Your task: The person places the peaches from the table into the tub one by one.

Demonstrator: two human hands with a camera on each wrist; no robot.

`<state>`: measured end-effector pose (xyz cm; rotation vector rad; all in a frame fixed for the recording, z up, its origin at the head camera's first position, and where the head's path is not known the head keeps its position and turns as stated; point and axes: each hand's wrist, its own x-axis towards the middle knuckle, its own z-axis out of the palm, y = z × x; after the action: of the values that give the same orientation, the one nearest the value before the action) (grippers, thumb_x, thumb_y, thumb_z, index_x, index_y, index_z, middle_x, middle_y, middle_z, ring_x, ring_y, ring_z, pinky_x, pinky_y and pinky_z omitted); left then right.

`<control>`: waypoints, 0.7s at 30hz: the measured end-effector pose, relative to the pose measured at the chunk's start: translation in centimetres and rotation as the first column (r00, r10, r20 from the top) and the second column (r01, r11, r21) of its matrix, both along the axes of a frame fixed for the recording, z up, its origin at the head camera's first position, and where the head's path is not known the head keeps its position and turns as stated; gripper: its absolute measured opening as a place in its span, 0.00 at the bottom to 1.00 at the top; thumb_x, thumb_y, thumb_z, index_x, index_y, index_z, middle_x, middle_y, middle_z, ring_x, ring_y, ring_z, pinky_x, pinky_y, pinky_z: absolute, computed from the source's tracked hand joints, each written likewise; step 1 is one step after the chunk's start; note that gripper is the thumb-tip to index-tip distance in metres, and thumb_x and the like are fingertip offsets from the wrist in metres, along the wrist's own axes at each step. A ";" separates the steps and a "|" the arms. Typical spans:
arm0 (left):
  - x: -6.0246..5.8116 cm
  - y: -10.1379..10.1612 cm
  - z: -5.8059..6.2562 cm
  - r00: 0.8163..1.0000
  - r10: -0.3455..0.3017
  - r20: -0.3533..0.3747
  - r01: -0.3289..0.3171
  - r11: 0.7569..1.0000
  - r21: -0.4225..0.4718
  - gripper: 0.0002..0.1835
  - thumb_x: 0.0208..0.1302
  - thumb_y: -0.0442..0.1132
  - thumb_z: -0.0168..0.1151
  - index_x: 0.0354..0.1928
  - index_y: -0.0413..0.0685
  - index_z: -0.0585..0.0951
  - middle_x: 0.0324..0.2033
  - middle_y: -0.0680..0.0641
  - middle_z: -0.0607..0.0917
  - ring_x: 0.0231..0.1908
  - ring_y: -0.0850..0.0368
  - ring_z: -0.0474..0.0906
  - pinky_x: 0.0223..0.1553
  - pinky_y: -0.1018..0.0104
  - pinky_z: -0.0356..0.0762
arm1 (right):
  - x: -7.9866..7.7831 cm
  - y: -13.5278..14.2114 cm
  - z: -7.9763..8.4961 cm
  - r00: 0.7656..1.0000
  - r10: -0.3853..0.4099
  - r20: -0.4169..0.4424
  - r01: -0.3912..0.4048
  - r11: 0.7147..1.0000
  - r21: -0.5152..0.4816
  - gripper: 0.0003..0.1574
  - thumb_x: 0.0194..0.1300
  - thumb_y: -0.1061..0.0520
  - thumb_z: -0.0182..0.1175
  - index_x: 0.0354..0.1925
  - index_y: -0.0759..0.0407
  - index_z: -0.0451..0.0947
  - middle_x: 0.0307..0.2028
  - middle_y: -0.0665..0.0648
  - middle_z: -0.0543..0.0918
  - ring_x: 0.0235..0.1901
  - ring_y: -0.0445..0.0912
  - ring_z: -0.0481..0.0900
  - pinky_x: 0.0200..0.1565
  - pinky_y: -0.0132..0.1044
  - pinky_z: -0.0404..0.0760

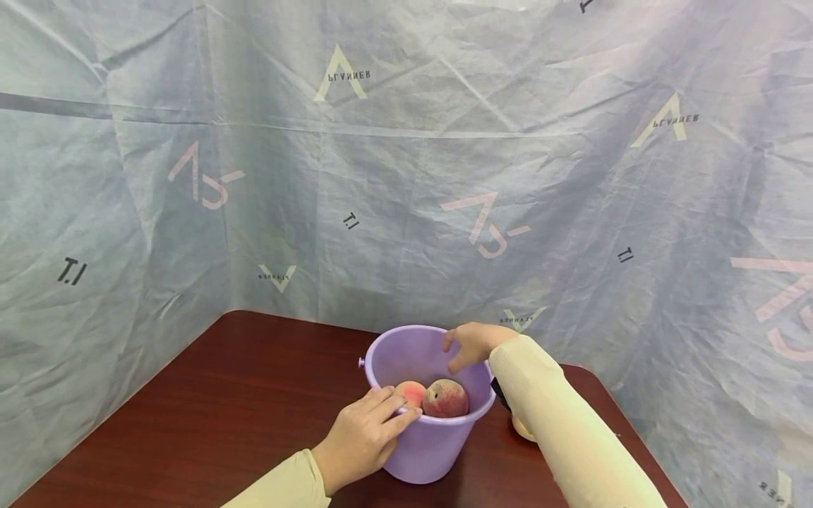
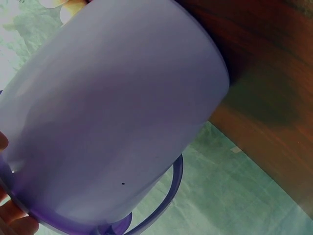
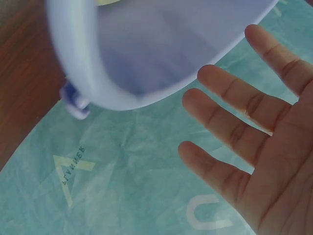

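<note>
A purple bucket stands upright on the table, its mouth toward me. Inside it lie two peaches, a pinkish one and a darker red one. My left hand grips the near left part of the rim, fingers over the edge; its fingertips show at the rim in the left wrist view. Over the bucket's far right side, my right hand is held empty above the peaches. The right wrist view shows its fingers spread apart beside the rim.
A rounded pale yellow thing lies on the dark red table, partly hidden behind my right forearm. The bucket's handle hangs down on the far side. Grey printed sheeting rises behind the table and at its sides.
</note>
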<state>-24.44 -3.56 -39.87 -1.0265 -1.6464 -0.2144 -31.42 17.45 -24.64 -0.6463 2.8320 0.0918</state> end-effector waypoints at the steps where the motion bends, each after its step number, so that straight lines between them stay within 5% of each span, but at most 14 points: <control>1: 0.0 0.0 0.0 1.000 -0.001 0.001 0.001 1.000 0.000 0.21 0.65 0.35 0.40 0.44 0.53 0.85 0.38 0.49 0.85 0.40 0.51 0.82 0.42 0.57 0.82 | 0.0 0.1 0.0 1.000 -0.002 -0.005 0.002 1.000 0.004 0.26 0.51 0.51 0.66 0.50 0.53 0.80 0.50 0.60 0.81 0.46 0.48 0.76 0.49 0.42 0.76; 12: 0.0 0.0 -0.2 1.000 -0.003 0.002 0.003 1.000 0.004 0.20 0.57 0.34 0.46 0.43 0.54 0.85 0.39 0.50 0.85 0.43 0.52 0.82 0.44 0.57 0.82 | 0.2 1.0 -0.6 0.999 -0.040 -0.001 0.040 0.999 0.005 0.27 0.50 0.51 0.67 0.50 0.55 0.80 0.49 0.59 0.81 0.44 0.47 0.76 0.48 0.42 0.77; 21: -0.1 0.0 -0.2 1.000 -0.005 -0.007 0.005 1.000 0.011 0.21 0.64 0.35 0.40 0.43 0.54 0.85 0.39 0.50 0.84 0.42 0.52 0.82 0.44 0.58 0.81 | 0.3 2.1 -0.7 0.996 -0.077 0.048 0.080 0.995 -0.054 0.29 0.50 0.54 0.66 0.53 0.57 0.78 0.48 0.61 0.79 0.35 0.47 0.77 0.29 0.38 0.79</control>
<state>-24.55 -3.59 -40.10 -1.0223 -1.6353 -0.2226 -31.13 19.56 -25.36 -0.5402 2.8208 -0.0157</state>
